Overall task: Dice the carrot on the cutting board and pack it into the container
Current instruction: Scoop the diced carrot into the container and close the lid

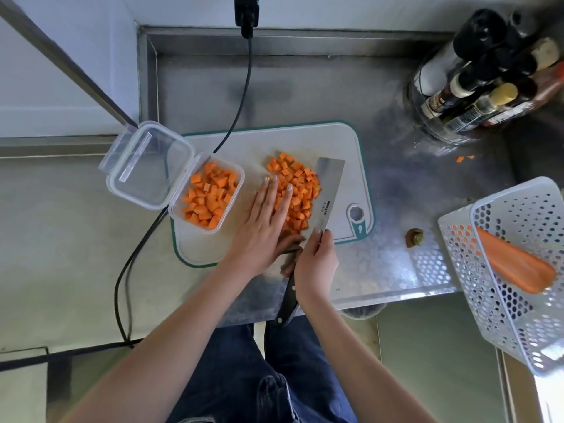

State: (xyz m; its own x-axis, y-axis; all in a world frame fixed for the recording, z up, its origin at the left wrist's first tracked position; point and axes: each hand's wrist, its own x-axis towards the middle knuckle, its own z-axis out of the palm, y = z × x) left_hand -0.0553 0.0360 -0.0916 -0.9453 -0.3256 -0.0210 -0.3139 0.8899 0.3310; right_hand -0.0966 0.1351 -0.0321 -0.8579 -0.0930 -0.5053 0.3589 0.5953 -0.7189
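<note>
- The steel tabletop (305, 96) fills the middle of the frame; a black cable (244, 87) runs from the top centre down over the board's upper left corner and off to the lower left.
- The white cutting board (341, 148) with its teal edge lies at the centre, part of it under the container.
- A perforated white basket (518, 315) sits at the right edge, tilted, with a whole peeled carrot (515, 264) inside.
- A cluster of sauce bottles (476, 77) stands at the upper right.
- The clear container (210, 193), left of centre, is already well filled with dice; its hinged lid (146, 166) lies open to the upper left.
- The cleaver (326, 190) lies with its blade low against the right side of the pile.
- The left hand (265, 221) is flat, fingers straight, pressing the loose diced carrot (297, 187) toward the blade.
- The right hand (314, 264) is curled round the cleaver's handle.
- A cut carrot top (414, 237) and two stray dice (462, 158) lie on the tabletop at right.
- Risks, as I judge them: fingertips lie close to the edge, so a slip could nick them; dice may spill off the blade in transfer, and the nearly full container may overflow.
</note>
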